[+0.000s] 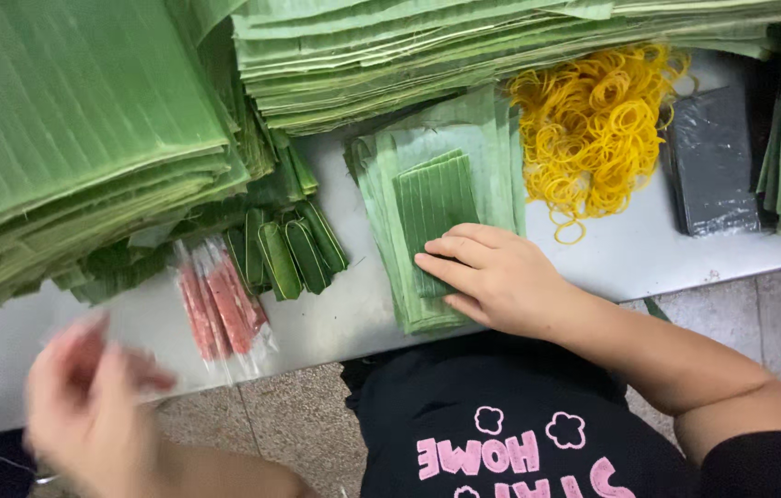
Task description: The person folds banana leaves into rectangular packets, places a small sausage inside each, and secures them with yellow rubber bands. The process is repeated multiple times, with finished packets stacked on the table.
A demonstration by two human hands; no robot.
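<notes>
Nearest me, my left hand (86, 406) was blurred, its grip impossible to tell. Beyond, my right hand (492, 277) lay flat, fingers spread, on the small leaf strip (432, 198) atop the cut leaf pile (464, 138); pressing evenly seemed wise, near rubber bands (593, 129).

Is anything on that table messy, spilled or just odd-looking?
Mostly tidy. The yellow rubber bands lie in a loose heap, a few strays trailing toward the table edge. The right hand rests flat on the small leaf pile; the left hand is blurred.
</notes>
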